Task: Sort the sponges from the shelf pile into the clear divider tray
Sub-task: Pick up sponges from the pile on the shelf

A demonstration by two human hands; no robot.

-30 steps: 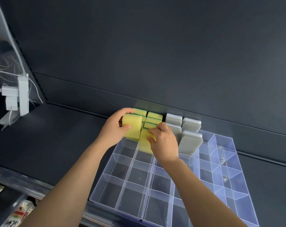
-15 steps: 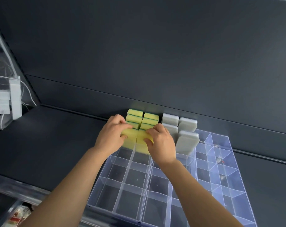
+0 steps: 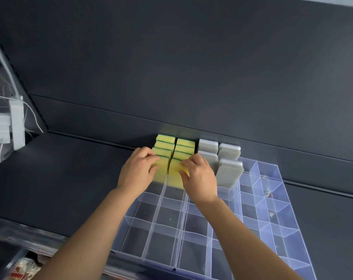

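Sponges stand on edge in the far compartments of the clear divider tray (image 3: 262, 201), packed in four short rows close to the dark back panel (image 3: 191, 67). Two rows of yellow sponges (image 3: 184, 142) with green scouring backs fill the left side, and two rows of grey sponges (image 3: 229, 172) sit just beside them on the right. The left hand (image 3: 136, 175) has its fingers curled over the top edge of the front left sponge (image 3: 161, 172), with the thumb against its near face. The right hand (image 3: 201, 179) grips the front right sponge (image 3: 174, 176) in like manner, fingertips hooked on its top and thumb pressed on its face. These two yellow sponges stand side by side, meeting above a tray divider, each upright in its own compartment. The tray rests on a dark shelf (image 3: 70, 168), its near edge reaching the shelf's front lip. White plugs and wires (image 3: 16, 124) hang at the far left, well apart from the hands
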